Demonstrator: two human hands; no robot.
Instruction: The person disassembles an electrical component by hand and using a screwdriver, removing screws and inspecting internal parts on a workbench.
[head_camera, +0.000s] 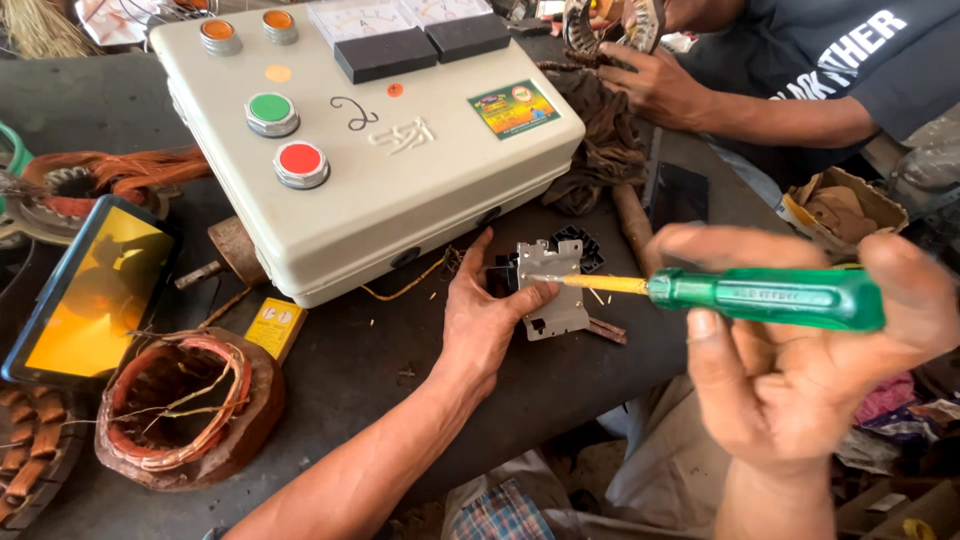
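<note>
Right hand (820, 360) closed around green screwdriver (745, 294), its tip touching grey metal part (551, 290) | left hand (482, 310) pinches that part on dark table (380, 350), just beside cream control box (400, 190) | I judge work unfinished: tool engaged, part not separated.

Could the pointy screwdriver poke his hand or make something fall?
Possibly. The screwdriver tip sits right beside the left hand fingers gripping the small metal-and-black part, so a slip could jab them. The part is only pinched at one side, so it might twist loose. The right hand holds the green handle out over the table edge, so a dropped tool could fall to the floor.
</note>
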